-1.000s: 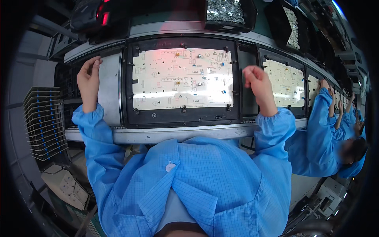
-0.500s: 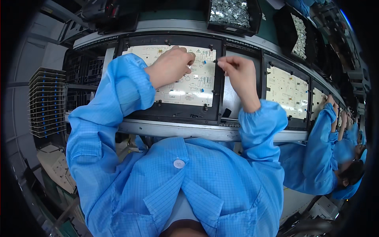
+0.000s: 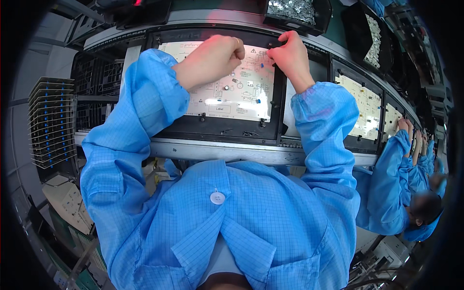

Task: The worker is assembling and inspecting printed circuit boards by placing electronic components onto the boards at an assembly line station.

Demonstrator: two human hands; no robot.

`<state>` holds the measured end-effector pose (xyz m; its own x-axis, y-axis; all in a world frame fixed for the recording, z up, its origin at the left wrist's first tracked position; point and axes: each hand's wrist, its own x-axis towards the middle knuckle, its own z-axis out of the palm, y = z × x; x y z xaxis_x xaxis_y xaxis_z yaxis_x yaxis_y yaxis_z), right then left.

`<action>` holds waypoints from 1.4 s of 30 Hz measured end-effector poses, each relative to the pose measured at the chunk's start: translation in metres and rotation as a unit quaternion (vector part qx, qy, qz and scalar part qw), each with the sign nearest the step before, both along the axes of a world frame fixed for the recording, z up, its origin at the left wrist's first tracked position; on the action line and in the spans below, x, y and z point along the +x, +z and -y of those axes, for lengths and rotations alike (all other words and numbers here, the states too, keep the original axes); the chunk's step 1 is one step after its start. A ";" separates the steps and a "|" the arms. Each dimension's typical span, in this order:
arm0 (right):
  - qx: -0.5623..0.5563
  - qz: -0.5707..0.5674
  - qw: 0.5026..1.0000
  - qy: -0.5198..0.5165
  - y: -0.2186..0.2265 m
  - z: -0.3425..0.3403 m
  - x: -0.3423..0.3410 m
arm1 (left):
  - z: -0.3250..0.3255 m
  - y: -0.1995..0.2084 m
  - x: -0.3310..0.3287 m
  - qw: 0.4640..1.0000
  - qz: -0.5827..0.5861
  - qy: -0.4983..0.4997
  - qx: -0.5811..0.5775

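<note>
Single head-worn fisheye view, looking steeply down, close over the wearer's blue coat. Circuit board sits at twelve o'clock; a co-worker at three o'clock. Edges bend.

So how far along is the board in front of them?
A few parts already sit on the pale circuit board in its black carrier frame, among them small blue ones. In hand: left hand and right hand are together at its upper right; whether either holds a part can't be seen. Most of the board looks bare.
</note>
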<state>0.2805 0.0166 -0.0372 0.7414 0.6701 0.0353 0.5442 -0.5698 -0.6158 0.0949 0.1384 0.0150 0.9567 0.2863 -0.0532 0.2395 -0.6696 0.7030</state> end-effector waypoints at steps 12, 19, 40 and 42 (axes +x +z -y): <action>-0.022 -0.073 0.997 0.014 0.000 0.000 0.010 | -0.019 0.001 0.003 0.999 -0.028 0.040 0.009; -0.058 0.035 0.998 -0.003 0.016 -0.001 -0.008 | -0.030 -0.022 0.025 0.999 -0.002 0.029 -0.014; 0.082 0.213 0.973 0.031 0.013 -0.081 0.090 | -0.002 -0.031 0.081 0.995 -0.077 0.069 -0.009; 0.080 0.186 0.978 0.039 0.013 -0.081 0.087 | -0.002 -0.032 0.081 0.994 -0.086 0.072 -0.009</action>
